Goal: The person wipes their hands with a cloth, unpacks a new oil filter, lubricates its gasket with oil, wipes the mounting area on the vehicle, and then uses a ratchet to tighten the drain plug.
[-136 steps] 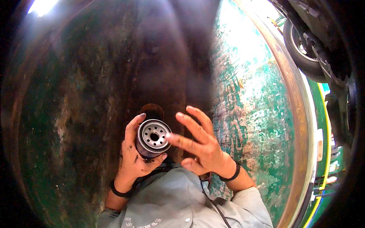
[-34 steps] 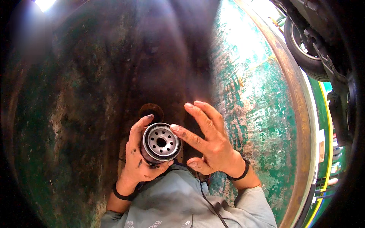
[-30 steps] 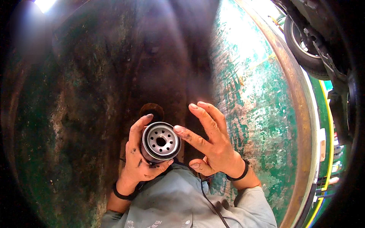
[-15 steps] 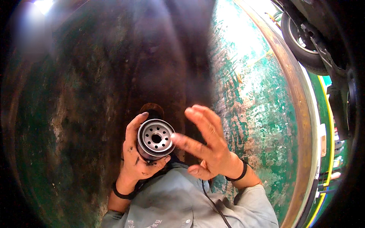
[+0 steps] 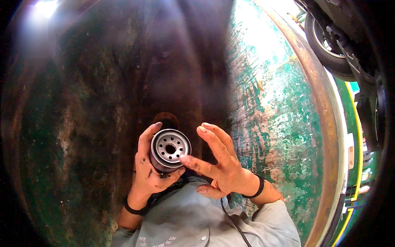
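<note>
An oil filter (image 5: 170, 147) is gripped by my left hand (image 5: 149, 175), its round metal end facing up. That end has a dark centre hole, a ring of smaller holes and a black rubber ring round the rim. Dark grease marks my left thumb side and palm. With one fingertip my right hand (image 5: 224, 164) touches the filter's rim at its lower right. The other right fingers are spread and hold nothing. Both wrists wear black bands.
Worn green-painted walls of a pit (image 5: 271, 144) rise on both sides of a dark floor. A brown edge (image 5: 323, 123) runs along the right. Beyond it are a car wheel (image 5: 325, 45) and dark underbody parts (image 5: 366, 82). A bright lamp (image 5: 45, 8) shines at upper left.
My right fingertip has slid along the filter's rim from its right side to its lower right. The right hand has dropped slightly. My left hand and the filter have shifted slightly right.
</note>
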Demonstrator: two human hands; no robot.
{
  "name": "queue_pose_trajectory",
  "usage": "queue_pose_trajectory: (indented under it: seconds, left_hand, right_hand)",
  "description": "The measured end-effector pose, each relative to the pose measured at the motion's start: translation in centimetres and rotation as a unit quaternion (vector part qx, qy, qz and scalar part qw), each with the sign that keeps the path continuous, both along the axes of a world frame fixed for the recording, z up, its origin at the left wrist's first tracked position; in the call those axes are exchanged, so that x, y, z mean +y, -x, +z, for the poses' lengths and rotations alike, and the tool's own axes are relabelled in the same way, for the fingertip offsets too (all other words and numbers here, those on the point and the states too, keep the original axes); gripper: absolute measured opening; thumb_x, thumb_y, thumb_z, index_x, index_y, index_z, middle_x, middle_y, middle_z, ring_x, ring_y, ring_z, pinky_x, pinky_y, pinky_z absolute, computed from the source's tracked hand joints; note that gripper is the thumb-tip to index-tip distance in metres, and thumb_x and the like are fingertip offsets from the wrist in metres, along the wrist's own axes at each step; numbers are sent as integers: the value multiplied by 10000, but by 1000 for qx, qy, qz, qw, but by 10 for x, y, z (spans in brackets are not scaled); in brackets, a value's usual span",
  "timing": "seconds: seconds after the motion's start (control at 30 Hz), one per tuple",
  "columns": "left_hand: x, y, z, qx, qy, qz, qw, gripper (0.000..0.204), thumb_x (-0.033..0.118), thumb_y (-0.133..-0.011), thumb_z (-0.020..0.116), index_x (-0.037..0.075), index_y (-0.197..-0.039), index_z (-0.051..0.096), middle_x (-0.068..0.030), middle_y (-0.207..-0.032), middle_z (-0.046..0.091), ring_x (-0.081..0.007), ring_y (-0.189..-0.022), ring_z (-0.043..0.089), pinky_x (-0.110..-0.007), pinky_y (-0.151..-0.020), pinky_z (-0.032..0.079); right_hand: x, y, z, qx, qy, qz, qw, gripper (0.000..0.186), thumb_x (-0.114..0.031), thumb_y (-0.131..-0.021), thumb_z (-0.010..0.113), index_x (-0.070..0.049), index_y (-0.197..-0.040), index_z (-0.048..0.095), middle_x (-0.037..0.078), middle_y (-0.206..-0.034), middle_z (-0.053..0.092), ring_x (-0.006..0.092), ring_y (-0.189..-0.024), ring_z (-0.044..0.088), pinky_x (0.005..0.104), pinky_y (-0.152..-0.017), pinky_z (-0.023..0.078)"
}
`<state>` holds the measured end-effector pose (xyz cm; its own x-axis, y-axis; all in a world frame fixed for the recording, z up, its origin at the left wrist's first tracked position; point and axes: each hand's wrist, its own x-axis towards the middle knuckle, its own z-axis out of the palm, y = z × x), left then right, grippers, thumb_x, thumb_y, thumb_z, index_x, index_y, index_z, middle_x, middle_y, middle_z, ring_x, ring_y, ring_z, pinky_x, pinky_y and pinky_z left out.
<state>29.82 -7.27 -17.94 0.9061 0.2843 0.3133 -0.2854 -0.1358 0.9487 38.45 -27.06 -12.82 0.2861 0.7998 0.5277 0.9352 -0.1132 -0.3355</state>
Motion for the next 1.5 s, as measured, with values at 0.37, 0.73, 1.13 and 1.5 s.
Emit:
queue_pose_trajectory:
  seconds: [0.37, 0.73, 1.13, 1.5]
  left_hand:
    - [-7, -3, -8, 24, 53, -26, 998, 944, 185, -618, 849, -3, -1415, 378, -167, -1290, 581, -282, -1159, 621, -373, -1004, 486]
    - [1, -5, 1, -8, -74, 2, 997, 979, 260, -645, 881, -22, -1424, 361, -178, -1273, 594, -284, -1148, 631, -364, -1011, 479]
    - [6, -7, -4, 48, 1, 21, 999, 962, 183, -637, 866, -13, -1429, 356, -157, -1276, 575, -265, -1178, 592, -372, -1039, 444]
    - [6, -7, -12, 92, 59, 20, 994, 857, 190, -658, 853, -15, -1372, 425, -128, -1248, 589, -245, -1152, 584, -354, -1011, 447]
  right_hand:
    - [20, -14, 35, 21, 68, 42, 997, 540, -449, -796, 678, -198, -1273, 650, 209, -1523, 383, 477, -1363, 356, 593, -1078, 339]
    - [22, -40, 28, -11, 110, 0, 994, 685, -637, -951, 430, -134, -1402, 547, 243, -1533, 348, 485, -1373, 325, 578, -1087, 320]
    - [15, -9, 21, 2, 78, -23, 997, 559, -538, -864, 622, -157, -1272, 641, 242, -1518, 378, 489, -1347, 369, 599, -1075, 343]
    - [11, -33, 19, 50, -98, -68, 992, 560, -454, -928, 590, -50, -1315, 605, 231, -1357, 556, 406, -1229, 522, 498, -1052, 398]
